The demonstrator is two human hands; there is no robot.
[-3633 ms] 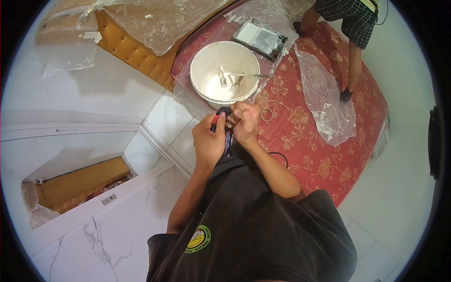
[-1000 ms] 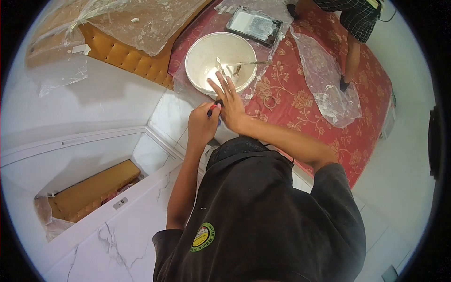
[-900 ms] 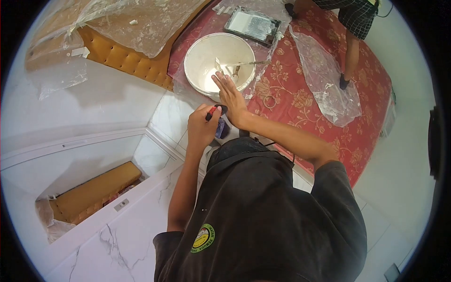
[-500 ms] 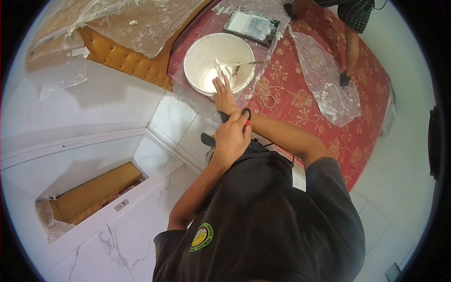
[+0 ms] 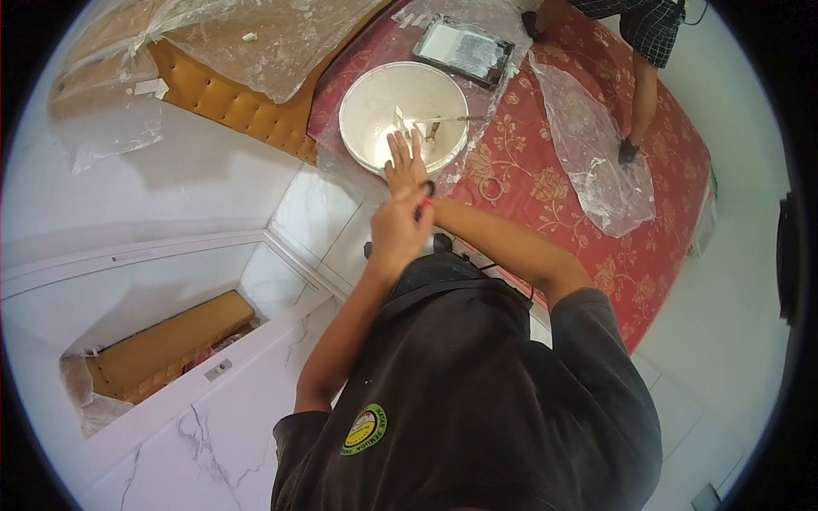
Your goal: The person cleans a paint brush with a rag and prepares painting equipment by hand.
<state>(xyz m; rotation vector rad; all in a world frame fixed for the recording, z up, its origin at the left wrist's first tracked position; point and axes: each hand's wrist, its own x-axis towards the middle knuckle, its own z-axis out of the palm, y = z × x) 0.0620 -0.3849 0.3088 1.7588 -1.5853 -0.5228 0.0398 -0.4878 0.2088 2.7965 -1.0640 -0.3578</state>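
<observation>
Where the wearer's two arms cross in front of the dark shirt, the left hand has its fingers closed round a small black-and-red object, right over the other wrist. It's too blurred for me to say whether that object touches skin.

The right hand holds nothing I can see; its fingers are straight and slightly spread, pointing across the near rim of the big white bucket. I can't tell whether they touch it. Brushes lean inside the bucket, and a long thin handle crosses its right rim.

Beyond sits a paint tray, white inside, near the flowered red cover's far edge, with another person's dark-covered foot on crumpled plastic at right.
</observation>
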